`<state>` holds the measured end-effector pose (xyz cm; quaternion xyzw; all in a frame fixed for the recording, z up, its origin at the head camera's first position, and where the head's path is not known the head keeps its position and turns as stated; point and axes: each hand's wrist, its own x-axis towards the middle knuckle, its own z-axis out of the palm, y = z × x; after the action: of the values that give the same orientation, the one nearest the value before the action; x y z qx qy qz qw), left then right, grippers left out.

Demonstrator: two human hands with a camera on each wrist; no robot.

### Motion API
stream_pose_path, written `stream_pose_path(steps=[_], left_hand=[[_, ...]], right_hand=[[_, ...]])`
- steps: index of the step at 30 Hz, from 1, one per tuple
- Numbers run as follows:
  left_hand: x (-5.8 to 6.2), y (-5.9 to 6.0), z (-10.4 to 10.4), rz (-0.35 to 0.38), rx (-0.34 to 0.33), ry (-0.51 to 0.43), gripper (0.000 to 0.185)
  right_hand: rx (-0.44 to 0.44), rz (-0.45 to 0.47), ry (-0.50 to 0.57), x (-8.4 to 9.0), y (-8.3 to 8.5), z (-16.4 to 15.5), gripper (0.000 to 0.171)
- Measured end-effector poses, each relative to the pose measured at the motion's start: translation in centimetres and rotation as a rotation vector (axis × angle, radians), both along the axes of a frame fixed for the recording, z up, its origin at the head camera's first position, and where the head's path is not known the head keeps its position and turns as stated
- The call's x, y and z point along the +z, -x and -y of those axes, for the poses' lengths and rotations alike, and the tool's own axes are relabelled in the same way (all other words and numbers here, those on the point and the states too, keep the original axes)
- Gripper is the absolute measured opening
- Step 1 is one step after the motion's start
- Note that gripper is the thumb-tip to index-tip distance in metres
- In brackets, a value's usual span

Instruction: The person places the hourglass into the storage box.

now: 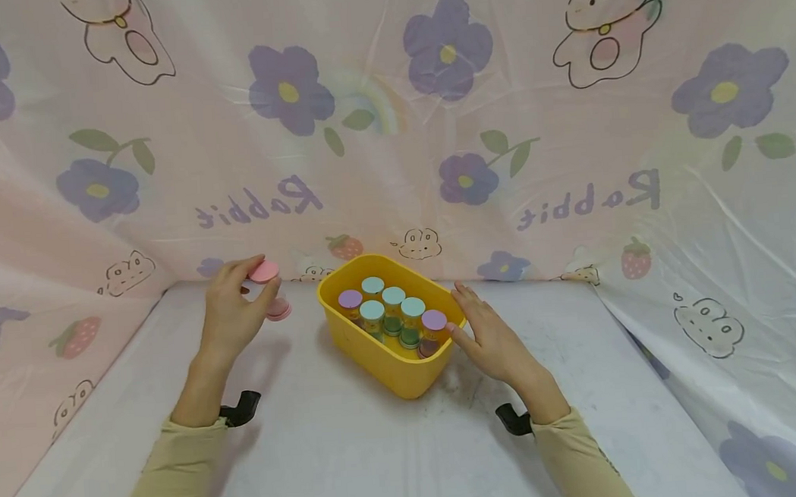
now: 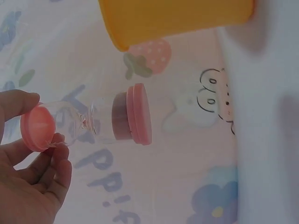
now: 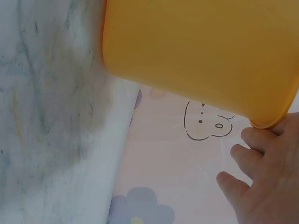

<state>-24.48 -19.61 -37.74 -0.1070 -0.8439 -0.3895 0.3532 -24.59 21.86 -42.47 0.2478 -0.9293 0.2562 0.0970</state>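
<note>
My left hand [image 1: 234,312] pinches a sand timer [image 2: 85,122] by one of its pink end caps [image 1: 264,271], holding it upright above the table, left of a yellow bin [image 1: 366,349]. Pinkish sand [image 2: 120,115] lies at the timer's lower end. My right hand [image 1: 493,341] is at the bin's right end, its fingers fairly straight and touching the rim. Inside the bin stand several sand timers with light-blue caps [image 1: 393,296]. Two purple-capped timers [image 1: 434,321] are in there too, one near each end.
The white table [image 1: 329,465] has dark smudges near the bin's front right corner. Behind and at the sides hangs a pink sheet [image 1: 379,166] printed with rabbits and flowers. Black wrist straps or mounts [image 1: 242,408] stick out at both wrists.
</note>
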Motion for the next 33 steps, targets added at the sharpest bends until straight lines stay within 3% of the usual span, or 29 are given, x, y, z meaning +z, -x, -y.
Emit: stream_pose_path(steps=[21,29,33], left_hand=[[2.3,-0.9,-5.0,-0.042,-0.147,0.029,0.045],[2.8,-0.9,-6.8,-0.102,-0.23,0.038,0.044],[3.0,-1.0,-7.9,-0.093,-0.278,0.04,0.045]], right_hand=[[0.009,-0.003,-0.006,0.2,0.1,0.1,0.071],[0.008,-0.001,-0.011,0.2,0.0,0.0,0.072],[0.007,0.0,-0.013,0.2,0.0,0.0,0.072]])
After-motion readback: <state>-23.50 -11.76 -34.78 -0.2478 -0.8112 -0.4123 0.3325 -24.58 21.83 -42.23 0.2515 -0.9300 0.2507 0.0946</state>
